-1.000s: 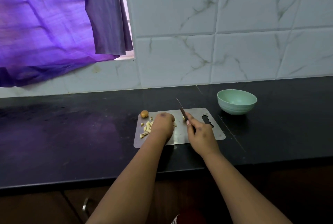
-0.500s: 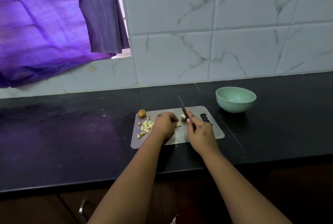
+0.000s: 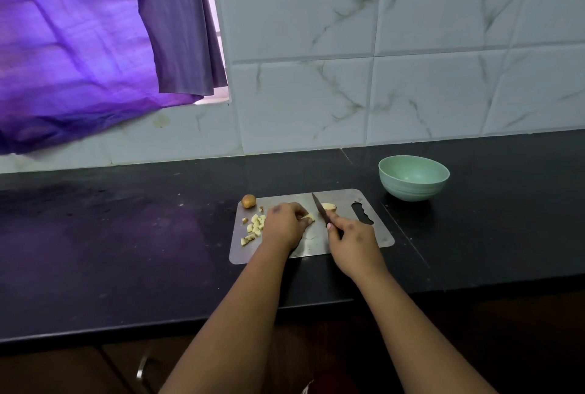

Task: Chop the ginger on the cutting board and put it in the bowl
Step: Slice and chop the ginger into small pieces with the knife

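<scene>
Steel cutting board [image 3: 348, 237] flat on the black tabletop [image 3: 126, 251], handle slot at its right end. Left hand [image 3: 285, 224] on the board's middle, fingers curled in a grip pinching a pale ginger piece [image 3: 309, 218] against the steel. Right hand [image 3: 354, 240] just beside it, grip clenched round the handle of a dark knife [image 3: 321, 208]; forefinger laid along the spine, blade slanting up and away toward the far edge. Tip raised or touching: cannot tell. A second ginger chunk [image 3: 329, 206] on the board immediately right of the blade. Heap of chopped ginger cubes [image 3: 254, 226] on the board's left part, close to the left hand, a few strays nearer the left edge. Brown unpeeled ginger knob [image 3: 248, 201] at the far left corner, on or just off the rim, hard to tell which. Pale green bowl [image 3: 414, 181] upright on the tabletop, beyond the board's far right corner and apart from it, nothing visible inside. White marbled tiles [image 3: 411, 45] behind; purple curtain [image 3: 79, 45] hanging at upper left.
</scene>
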Tool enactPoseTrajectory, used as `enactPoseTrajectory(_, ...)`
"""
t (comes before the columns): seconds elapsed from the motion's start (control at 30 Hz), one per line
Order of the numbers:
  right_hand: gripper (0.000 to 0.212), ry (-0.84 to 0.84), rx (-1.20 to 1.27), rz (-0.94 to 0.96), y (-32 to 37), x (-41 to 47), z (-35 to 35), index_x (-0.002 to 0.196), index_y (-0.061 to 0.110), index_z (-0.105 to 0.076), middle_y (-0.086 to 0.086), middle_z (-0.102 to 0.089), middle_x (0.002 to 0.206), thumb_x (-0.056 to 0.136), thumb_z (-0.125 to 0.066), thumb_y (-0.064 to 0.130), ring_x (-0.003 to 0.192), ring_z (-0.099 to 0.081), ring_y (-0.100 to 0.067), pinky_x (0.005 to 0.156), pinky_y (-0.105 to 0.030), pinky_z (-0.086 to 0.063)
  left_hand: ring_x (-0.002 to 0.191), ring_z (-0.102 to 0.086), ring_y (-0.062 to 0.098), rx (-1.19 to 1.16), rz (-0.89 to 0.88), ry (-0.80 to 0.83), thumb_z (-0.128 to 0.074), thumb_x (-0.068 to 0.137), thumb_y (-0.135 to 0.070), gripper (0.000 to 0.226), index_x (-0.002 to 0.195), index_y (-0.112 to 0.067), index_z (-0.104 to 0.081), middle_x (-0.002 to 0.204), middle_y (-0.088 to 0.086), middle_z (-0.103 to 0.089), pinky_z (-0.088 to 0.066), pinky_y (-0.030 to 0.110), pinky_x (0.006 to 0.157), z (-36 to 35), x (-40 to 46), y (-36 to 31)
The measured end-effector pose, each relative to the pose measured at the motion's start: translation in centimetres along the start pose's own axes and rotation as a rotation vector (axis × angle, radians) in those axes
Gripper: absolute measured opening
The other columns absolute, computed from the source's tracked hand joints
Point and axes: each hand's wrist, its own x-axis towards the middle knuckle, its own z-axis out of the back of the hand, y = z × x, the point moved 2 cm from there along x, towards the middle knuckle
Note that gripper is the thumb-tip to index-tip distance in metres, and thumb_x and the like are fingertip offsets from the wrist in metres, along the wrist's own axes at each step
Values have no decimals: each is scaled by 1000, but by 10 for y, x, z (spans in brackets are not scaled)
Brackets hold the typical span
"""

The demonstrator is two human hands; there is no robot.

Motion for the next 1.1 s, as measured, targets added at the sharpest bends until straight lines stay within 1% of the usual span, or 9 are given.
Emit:
enactPoseTrajectory(0.2, 36, 122, -113, -60, 7, -1, -6, 129, 28, -59, -3, -63, 118, 96, -46, 23, 101, -62, -19, 86, -26, -51, 95, -62, 17, -1, 21, 7, -62, 92, -22, 20, 108, -18, -72, 105, 2, -71, -41, 21, 76, 0, 1, 0)
enactPoseTrajectory(0.33, 31, 109, -186, -38, 12, -5, -10, 116, 26, -65, -4, -67, 97, 94, -45, 20, 86, -63, -22, 72, -30, -53, 98, -62, 18, -4, 22, 2, -59, 92, -15, 19, 106, -16, -73, 106, 3, -71, -42, 21, 79, -1, 1, 0)
enactPoseTrajectory(0.43, 24, 190, -340, -33, 21, -3, -13, 102, 19, -62, -5, -60, 87, 93, -40, 16, 82, -60, -25, 61, -31, -45, 99, -62, 18, -29, 25, -7, -60, 91, -12, 18, 102, -14, -74, 105, 2, -71, -41, 21, 79, -2, 1, -1)
enactPoseTrajectory(0.6, 28, 359, -538, -108, 56, 16, 3, 115, 11, -55, -12, -57, 112, 90, -43, 5, 100, -59, -28, 71, -32, -45, 92, -63, 18, -69, 52, -12, -61, 89, -13, 15, 95, -15, -75, 97, 3, -72, -43, 22, 73, 0, -2, 0)
enactPoseTrajectory(0.77, 34, 511, -695, -96, 59, 25, 34, 125, 9, -52, -14, -58, 118, 92, -49, 16, 102, -59, -29, 81, -34, -49, 90, -63, 14, -89, 56, -29, -65, 89, -17, 14, 98, -16, -75, 100, 1, -73, -42, 20, 75, -1, -3, 4)
enactPoseTrajectory(0.83, 34, 492, -629, -74, 50, 21, 37, 124, 13, -58, -11, -58, 112, 93, -48, 23, 100, -58, -25, 82, -33, -49, 90, -62, 14, -97, 55, -39, -65, 90, -18, 14, 99, -15, -75, 101, 1, -72, -42, 19, 75, -1, -4, 4)
enactPoseTrajectory(0.93, 31, 292, -347, -65, 40, 3, 29, 121, 27, -63, -7, -61, 107, 95, -47, 21, 95, -59, -22, 77, -29, -48, 93, -62, 14, -88, 52, -43, -62, 92, -16, 16, 103, -15, -74, 103, 2, -72, -42, 19, 77, -1, -5, 4)
enactPoseTrajectory(1.03, 31, 203, -252, -9, 36, -14, 11, 122, 24, -62, -9, -66, 110, 96, -45, 22, 96, -62, -25, 84, -35, -52, 95, -62, 17, -74, 56, -49, -60, 93, -17, 17, 104, -14, -73, 104, 3, -71, -41, 20, 77, 0, -5, 3)
enactPoseTrajectory(1.1, 32, 185, -261, 2, 33, -17, 0, 121, 24, -61, -9, -66, 103, 96, -42, 22, 90, -63, -26, 79, -38, -54, 95, -63, 18, -73, 55, -52, -59, 93, -18, 17, 103, -14, -73, 103, 4, -71, -42, 21, 77, 0, -5, 3)
